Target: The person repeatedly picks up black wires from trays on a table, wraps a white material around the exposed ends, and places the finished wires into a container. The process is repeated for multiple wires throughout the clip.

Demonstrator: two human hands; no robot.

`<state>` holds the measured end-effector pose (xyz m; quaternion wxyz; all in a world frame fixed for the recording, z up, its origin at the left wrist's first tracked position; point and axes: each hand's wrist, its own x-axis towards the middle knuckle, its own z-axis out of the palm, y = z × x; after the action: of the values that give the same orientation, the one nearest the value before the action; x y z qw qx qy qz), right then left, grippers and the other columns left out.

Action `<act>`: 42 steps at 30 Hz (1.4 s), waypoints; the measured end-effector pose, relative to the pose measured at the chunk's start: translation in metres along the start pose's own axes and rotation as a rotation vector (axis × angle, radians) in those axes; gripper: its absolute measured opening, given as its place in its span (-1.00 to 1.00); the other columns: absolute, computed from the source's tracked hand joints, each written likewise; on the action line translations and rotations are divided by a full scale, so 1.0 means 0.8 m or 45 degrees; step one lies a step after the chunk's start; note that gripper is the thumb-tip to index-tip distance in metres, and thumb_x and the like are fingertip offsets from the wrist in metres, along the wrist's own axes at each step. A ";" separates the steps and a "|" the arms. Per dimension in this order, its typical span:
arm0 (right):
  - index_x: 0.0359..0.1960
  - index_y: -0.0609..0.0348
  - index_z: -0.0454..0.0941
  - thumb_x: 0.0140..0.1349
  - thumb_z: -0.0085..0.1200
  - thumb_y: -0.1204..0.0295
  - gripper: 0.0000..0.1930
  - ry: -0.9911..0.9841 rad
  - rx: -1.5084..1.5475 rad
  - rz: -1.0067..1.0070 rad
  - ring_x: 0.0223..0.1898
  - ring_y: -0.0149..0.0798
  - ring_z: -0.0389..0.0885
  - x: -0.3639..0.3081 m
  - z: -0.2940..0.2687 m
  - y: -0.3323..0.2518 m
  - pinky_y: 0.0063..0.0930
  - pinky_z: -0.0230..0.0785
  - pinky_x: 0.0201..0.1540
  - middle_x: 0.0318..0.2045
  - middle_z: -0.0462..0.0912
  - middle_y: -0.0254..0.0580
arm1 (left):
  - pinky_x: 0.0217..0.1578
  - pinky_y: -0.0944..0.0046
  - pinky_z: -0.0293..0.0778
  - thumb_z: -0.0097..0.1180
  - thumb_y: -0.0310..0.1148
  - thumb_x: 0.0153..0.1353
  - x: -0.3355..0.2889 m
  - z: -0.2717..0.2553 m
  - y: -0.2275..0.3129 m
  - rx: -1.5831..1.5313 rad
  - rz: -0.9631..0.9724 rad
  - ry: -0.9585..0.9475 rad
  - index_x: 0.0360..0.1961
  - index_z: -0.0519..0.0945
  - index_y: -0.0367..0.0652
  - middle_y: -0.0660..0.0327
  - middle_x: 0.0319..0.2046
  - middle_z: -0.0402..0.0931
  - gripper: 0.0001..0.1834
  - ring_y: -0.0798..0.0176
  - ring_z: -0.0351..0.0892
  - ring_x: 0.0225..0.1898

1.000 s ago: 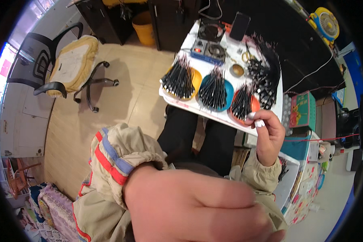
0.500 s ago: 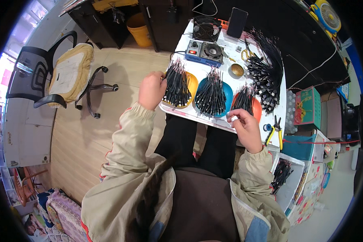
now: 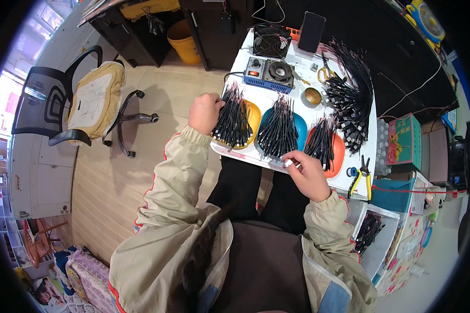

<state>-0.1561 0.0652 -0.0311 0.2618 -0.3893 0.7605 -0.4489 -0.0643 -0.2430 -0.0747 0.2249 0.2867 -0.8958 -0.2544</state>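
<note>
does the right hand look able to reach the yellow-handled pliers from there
Probably yes: the yellow-handled pliers lie uncovered on the table, to the right of the right hand. The orange tray sits partly between, but the hand could likely pass over its near end.

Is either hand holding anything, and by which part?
Cannot be told: the left hand is at the upper ends of the leftmost black cables; nothing clear shows in the right hand.
</note>
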 end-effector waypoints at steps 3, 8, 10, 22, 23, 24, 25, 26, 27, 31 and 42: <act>-0.20 0.24 0.54 0.19 0.02 0.49 -0.83 -0.055 -0.117 0.028 -0.42 -0.16 0.61 -0.005 0.001 -0.008 -0.38 0.41 -0.36 -0.41 0.62 -0.05 | -0.40 0.12 0.47 0.24 -0.43 0.05 0.001 -0.006 0.006 -0.061 -0.008 -0.009 -0.44 0.64 -0.35 -0.11 -0.51 0.57 -0.84 -0.07 0.59 -0.48; -0.20 0.25 0.54 0.20 0.02 0.49 -0.83 -0.064 -0.167 -0.025 -0.38 -0.12 0.63 -0.020 0.001 -0.016 -0.37 0.44 -0.31 -0.38 0.63 -0.03 | -0.41 0.25 0.45 0.25 -0.46 0.04 -0.008 -0.028 0.037 -0.170 0.151 0.108 -0.44 0.63 -0.34 0.00 -0.55 0.55 -0.87 0.10 0.57 -0.51; -0.19 0.25 0.54 0.20 0.02 0.51 -0.83 -0.040 -0.156 -0.006 -0.37 -0.20 0.64 -0.025 -0.001 -0.020 -0.42 0.44 -0.30 -0.38 0.64 -0.07 | -0.41 0.31 0.44 0.26 -0.48 0.03 -0.023 -0.046 0.060 -0.225 0.324 0.237 -0.44 0.63 -0.32 0.06 -0.58 0.52 -0.89 0.18 0.53 -0.51; -0.13 0.33 0.53 0.24 0.14 0.54 -0.81 0.080 0.859 -0.162 -0.22 -0.53 0.55 -0.024 -0.009 -0.083 -0.63 0.41 -0.11 -0.27 0.61 -0.32 | -0.53 0.50 0.49 0.23 -0.58 0.13 -0.157 -0.085 0.185 -1.059 0.186 -0.308 -0.39 0.55 -0.35 0.22 -0.35 0.44 -0.91 0.43 0.54 -0.45; -0.14 0.32 0.53 0.24 0.15 0.54 -0.82 0.105 0.827 -0.141 -0.22 -0.53 0.55 -0.028 -0.009 -0.085 -0.63 0.41 -0.12 -0.27 0.62 -0.32 | -0.53 0.50 0.49 0.23 -0.58 0.13 -0.160 -0.085 0.187 -1.058 0.196 -0.330 -0.38 0.55 -0.35 0.22 -0.36 0.43 -0.91 0.44 0.54 -0.46; -0.16 0.32 0.53 0.24 0.15 0.53 -0.83 0.116 0.802 -0.132 -0.23 -0.53 0.56 -0.031 -0.009 -0.087 -0.63 0.41 -0.13 -0.28 0.62 -0.32 | -0.53 0.50 0.49 0.22 -0.58 0.14 -0.163 -0.084 0.188 -1.080 0.172 -0.370 -0.36 0.54 -0.35 0.22 -0.36 0.44 -0.90 0.44 0.54 -0.48; -0.17 0.31 0.54 0.24 0.15 0.53 -0.84 0.139 0.778 -0.098 -0.23 -0.53 0.56 -0.035 -0.008 -0.088 -0.63 0.41 -0.13 -0.29 0.62 -0.32 | -0.52 0.49 0.49 0.22 -0.58 0.15 -0.166 -0.083 0.190 -1.098 0.150 -0.411 -0.34 0.53 -0.35 0.22 -0.35 0.45 -0.90 0.45 0.53 -0.50; -0.18 0.31 0.54 0.24 0.15 0.53 -0.84 0.137 0.761 -0.149 -0.25 -0.53 0.56 -0.039 -0.008 -0.089 -0.63 0.41 -0.14 -0.30 0.62 -0.32 | -0.52 0.49 0.50 0.22 -0.57 0.16 -0.168 -0.082 0.192 -1.100 0.104 -0.463 -0.32 0.53 -0.36 0.22 -0.34 0.46 -0.89 0.46 0.53 -0.52; -0.18 0.31 0.54 0.24 0.15 0.53 -0.85 0.147 0.743 -0.174 -0.26 -0.53 0.56 -0.042 -0.007 -0.089 -0.62 0.41 -0.15 -0.31 0.62 -0.32 | -0.55 0.49 0.45 0.19 -0.56 0.19 -0.172 -0.078 0.196 -1.347 -0.038 -0.530 -0.30 0.51 -0.37 0.23 -0.38 0.50 -0.88 0.49 0.50 -0.54; -0.19 0.29 0.55 0.25 0.15 0.51 -0.86 0.200 0.783 -0.211 -0.30 -0.52 0.55 -0.054 -0.003 -0.086 -0.62 0.41 -0.19 -0.34 0.64 -0.30 | -0.59 0.52 0.31 0.12 -0.52 0.27 -0.175 -0.073 0.201 -1.464 -0.083 -0.609 -0.24 0.53 -0.35 0.24 -0.50 0.54 -0.90 0.51 0.46 -0.56; -0.21 0.20 0.48 0.29 0.06 0.46 -0.89 -0.191 1.698 0.171 -0.38 -0.47 0.52 -0.054 0.017 -0.060 -0.60 0.35 -0.31 -0.37 0.60 -0.32 | -0.60 0.53 0.28 0.05 -0.55 0.29 -0.191 -0.057 0.192 -1.863 -0.148 -0.683 -0.15 0.55 -0.40 0.10 -0.43 0.59 -0.85 0.47 0.47 -0.55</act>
<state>-0.1048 0.0800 0.0070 0.5255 -0.1262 0.3231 -0.7769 0.0115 -0.0533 0.0111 0.1187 0.0407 -0.5077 -0.8523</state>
